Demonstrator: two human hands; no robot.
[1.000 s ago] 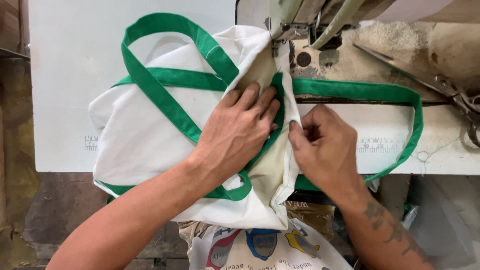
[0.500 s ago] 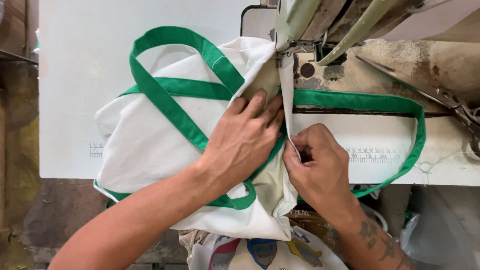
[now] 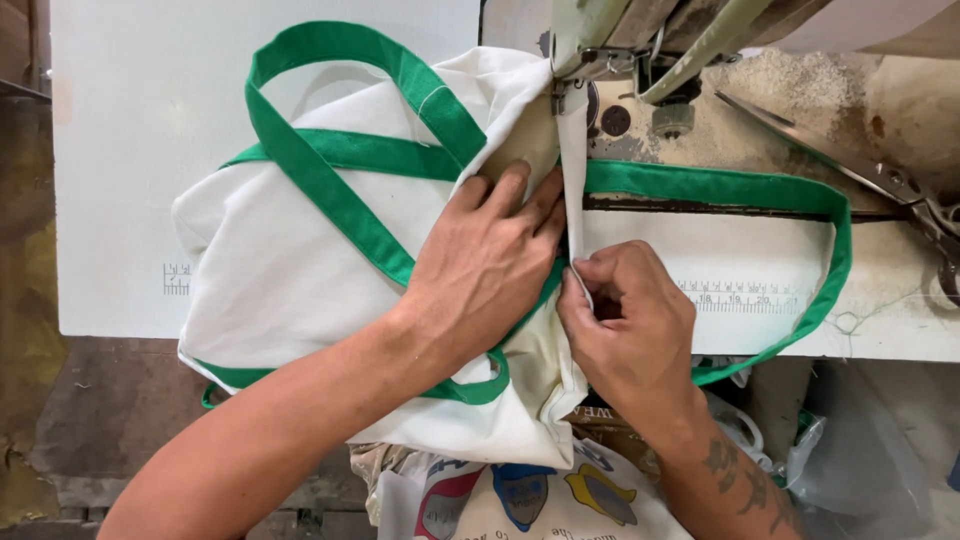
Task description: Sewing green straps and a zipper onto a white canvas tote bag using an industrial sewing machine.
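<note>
Hidden under the sewing machine head: the needle itself and the top end of the folded seam strip. Cut off by the upper frame edge: most of the machine. Partly seen at the far right of the machine: long scissors, tips out of frame. Below the machine, at the lower frame edge: printed fabric with coloured figures, half covered by the white tote bag.

Bag spread left of and below the machine head, green handles crossing on top, one green loop running out to the right over the white table and back down past its front edge. Left hand flat and open on the bag just below the machine head, fingers spread, pressing cloth down, gripping nothing. Right hand just right of it, curled, thumb and forefinger pinching the seam strip below the machine head; remaining fingers folded out of sight.

Bare table surface well left of the machine; narrow strip with ruler marks to the right.
</note>
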